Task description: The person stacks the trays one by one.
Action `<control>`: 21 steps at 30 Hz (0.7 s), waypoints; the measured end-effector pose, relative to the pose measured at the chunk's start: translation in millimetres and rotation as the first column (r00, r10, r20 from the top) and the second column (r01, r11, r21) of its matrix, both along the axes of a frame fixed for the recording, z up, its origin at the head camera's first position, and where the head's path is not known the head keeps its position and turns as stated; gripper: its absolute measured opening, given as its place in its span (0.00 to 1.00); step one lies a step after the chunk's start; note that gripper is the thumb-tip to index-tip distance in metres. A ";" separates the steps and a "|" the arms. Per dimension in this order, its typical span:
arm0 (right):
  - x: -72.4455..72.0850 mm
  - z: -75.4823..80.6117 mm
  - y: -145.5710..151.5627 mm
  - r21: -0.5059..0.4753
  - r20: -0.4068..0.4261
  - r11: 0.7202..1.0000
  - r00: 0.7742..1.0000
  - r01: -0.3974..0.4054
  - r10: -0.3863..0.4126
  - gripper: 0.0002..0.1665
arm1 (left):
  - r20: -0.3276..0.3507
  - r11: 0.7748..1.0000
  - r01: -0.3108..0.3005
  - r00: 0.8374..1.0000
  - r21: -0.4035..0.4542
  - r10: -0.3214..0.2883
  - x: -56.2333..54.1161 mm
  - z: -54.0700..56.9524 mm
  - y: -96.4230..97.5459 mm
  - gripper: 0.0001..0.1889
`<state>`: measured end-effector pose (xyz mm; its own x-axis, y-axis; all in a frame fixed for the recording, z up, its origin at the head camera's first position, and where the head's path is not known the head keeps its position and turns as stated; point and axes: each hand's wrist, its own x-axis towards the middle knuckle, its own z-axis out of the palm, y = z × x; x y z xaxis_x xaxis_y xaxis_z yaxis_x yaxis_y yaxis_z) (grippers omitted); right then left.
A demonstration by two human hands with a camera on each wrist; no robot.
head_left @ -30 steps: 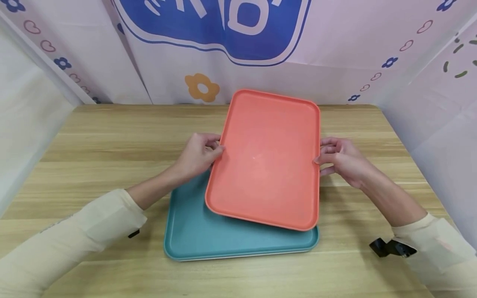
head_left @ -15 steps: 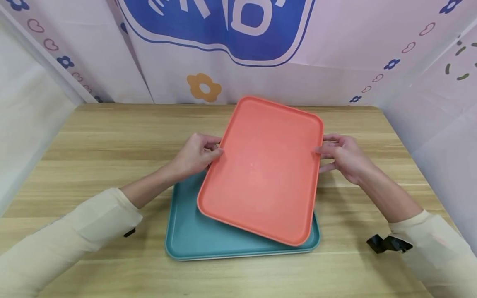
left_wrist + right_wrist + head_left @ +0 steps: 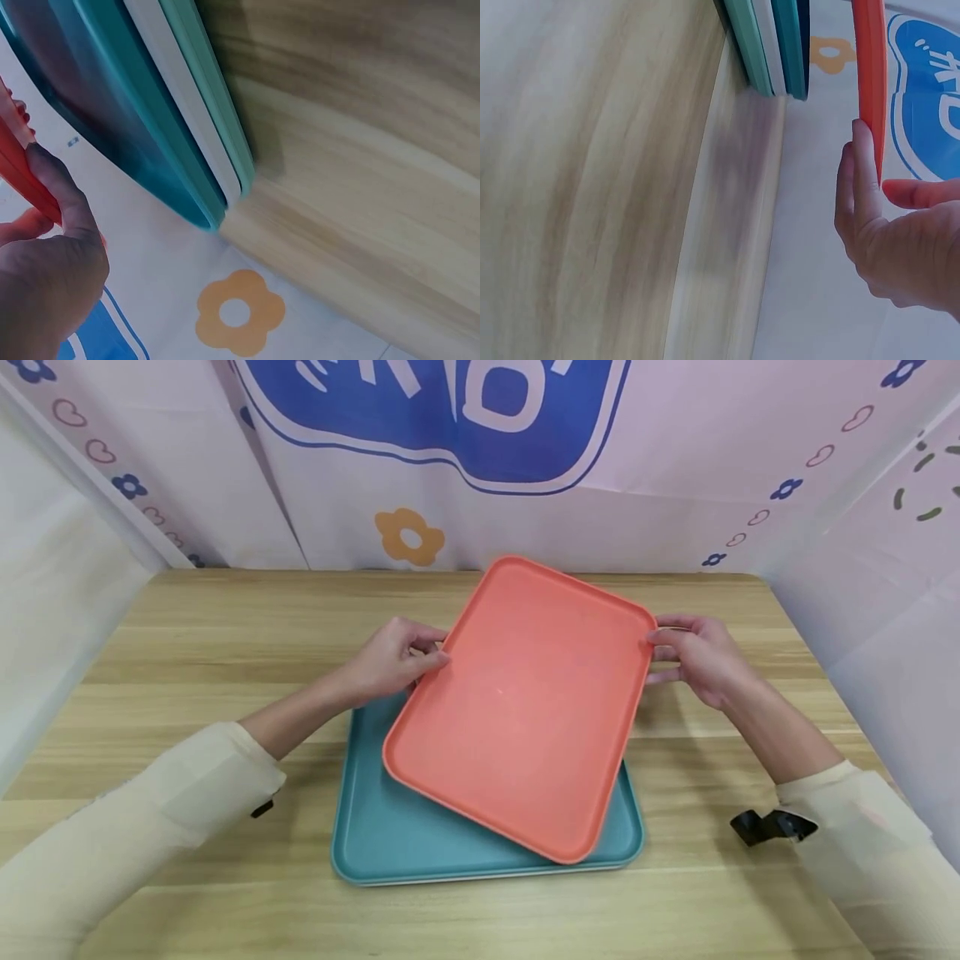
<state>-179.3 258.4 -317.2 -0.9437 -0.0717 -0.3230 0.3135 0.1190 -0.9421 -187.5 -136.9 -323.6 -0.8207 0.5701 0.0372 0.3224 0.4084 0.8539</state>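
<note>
A coral-red rectangular tray (image 3: 525,710) is held above a teal tray (image 3: 420,835), turned at an angle to it. My left hand (image 3: 393,658) pinches the red tray's left edge, thumb on top and fingers beneath. At the opposite edge, near the far right corner, my right hand (image 3: 701,660) pinches it between thumb and fingers. In the wrist views the red tray is apart from the stack. Below the teal tray lie a white tray (image 3: 184,97) and a light green tray (image 3: 746,45), stacked on the table. The red tray hides part of the teal one.
The wooden table (image 3: 225,635) spreads around the stack. A white printed backdrop (image 3: 675,510) with a blue sign and an orange flower (image 3: 409,537) stands behind its far edge. Black straps (image 3: 772,827) hang at the sleeves.
The red tray has turned clockwise, its near edge swinging left and toward the person. My right hand has moved up and slightly right with it; the stack below stays in place.
</note>
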 end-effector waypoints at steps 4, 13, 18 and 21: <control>-5.4 -1.2 1.5 0.052 -0.013 0.999 1.000 0.014 -0.013 0.31 | 0.002 1.000 0.021 1.000 -0.014 -0.021 -7.1 2.0 -1.9 0.16; -7.6 -3.8 8.4 0.092 -0.027 0.996 0.999 -0.024 0.027 0.30 | -0.007 0.995 0.067 0.998 -0.068 -0.068 -18.2 6.6 -4.8 0.17; -4.8 -5.3 7.4 0.091 -0.050 0.996 0.998 -0.020 0.025 0.29 | 0.025 0.998 0.032 0.999 -0.047 -0.031 -21.8 5.6 -5.6 0.16; -2.9 -5.5 5.9 0.079 -0.068 0.997 0.998 0.007 -0.001 0.28 | 0.061 0.999 -0.023 0.998 -0.023 0.024 -22.5 5.9 -6.7 0.15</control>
<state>-182.3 264.3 -322.7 -0.9638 -0.0448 -0.2630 0.2500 0.1928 -0.9489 -210.0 -143.6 -317.7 -0.8344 0.5506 -0.0257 0.2598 0.4341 0.8626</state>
